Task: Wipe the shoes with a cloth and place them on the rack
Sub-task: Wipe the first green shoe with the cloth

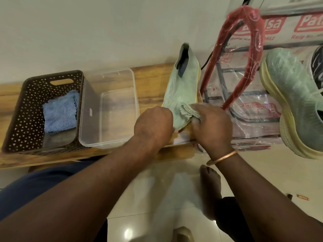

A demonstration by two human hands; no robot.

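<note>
Shoe (181,84): my left grip (153,123) clamps its toe end on the table (152,79).
Cloth (189,110): bunched in my right grip (211,126); short, firm strokes heelward should, I judge, clean best.

Three things are being carried by the wooden tabletop (150,84): a brown perforated basket (21,109) at its left end, a clear plastic tub (111,110) touching the basket's right side, and a pale green shoe (181,88) near the right end, its heel being pointed toward the wall (87,32)
</note>
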